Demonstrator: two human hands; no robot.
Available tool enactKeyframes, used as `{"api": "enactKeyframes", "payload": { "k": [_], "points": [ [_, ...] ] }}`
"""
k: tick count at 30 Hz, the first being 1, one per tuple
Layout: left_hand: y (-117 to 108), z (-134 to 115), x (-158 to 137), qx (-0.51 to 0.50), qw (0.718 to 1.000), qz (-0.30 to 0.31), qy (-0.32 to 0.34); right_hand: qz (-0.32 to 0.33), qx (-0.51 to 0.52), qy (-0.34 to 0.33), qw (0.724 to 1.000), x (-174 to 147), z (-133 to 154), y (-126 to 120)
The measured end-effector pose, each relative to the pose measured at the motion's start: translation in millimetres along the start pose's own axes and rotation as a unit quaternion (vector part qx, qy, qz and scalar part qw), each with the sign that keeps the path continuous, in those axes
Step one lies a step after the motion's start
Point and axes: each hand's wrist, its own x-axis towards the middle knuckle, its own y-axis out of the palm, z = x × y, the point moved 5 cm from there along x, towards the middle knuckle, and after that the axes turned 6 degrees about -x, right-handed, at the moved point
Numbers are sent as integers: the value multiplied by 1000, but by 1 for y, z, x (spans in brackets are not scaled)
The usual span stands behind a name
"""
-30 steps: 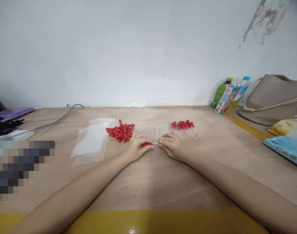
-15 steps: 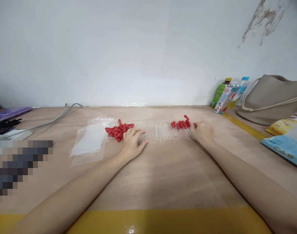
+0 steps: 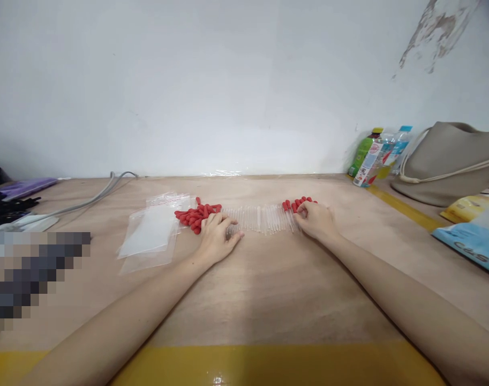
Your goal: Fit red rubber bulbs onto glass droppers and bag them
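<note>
A row of thin clear glass tubes [image 3: 260, 219] lies side by side on the wooden table. At its right end several droppers with red rubber bulbs [image 3: 287, 205] lie slanted. My right hand [image 3: 317, 219] is over these droppers, thumb and forefinger pinched at their tubes; what sits between the fingertips is hidden. A heap of loose red rubber bulbs [image 3: 194, 216] is left of the row. Between heap and row rests my left hand [image 3: 218, 236], fingers apart and thumb stretched out, touching the left end of the tubes and holding nothing that I can see.
Clear zip bags [image 3: 148, 233] lie left of the heap. A grey cable [image 3: 93, 199] runs at the back left. Drink bottles [image 3: 367, 158], a grey-brown bag [image 3: 449, 166] and a blue packet [image 3: 469, 246] stand or lie at the right. Yellow tape [image 3: 228, 364] crosses the front.
My right hand has moved left and slightly toward me, over the red-bulbed droppers. The raised bulb beside it no longer sticks up. The left hand has stayed nearly still.
</note>
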Motion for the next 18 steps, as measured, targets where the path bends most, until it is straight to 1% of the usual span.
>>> {"api": "enactKeyframes", "payload": {
  "k": [3, 6, 9, 14, 18],
  "points": [
    [1, 0, 0, 1, 1000, 0, -3, 10, -3, 12, 1000, 0, -3, 2],
    [0, 2, 0, 5, 1000, -6, -17, 19, -7, 9, 1000, 0, -3, 2],
    [-3, 4, 2, 23, 999, -27, -35, 34, -17, 3, 999, -1, 1, 2],
    [-12, 11, 5, 64, 992, -74, -79, 60, -30, 31, 997, -2, 3, 3],
    [-16, 17, 6, 93, 986, -85, -109, 76, -54, 24, 995, -1, 4, 9]
  ]
}}
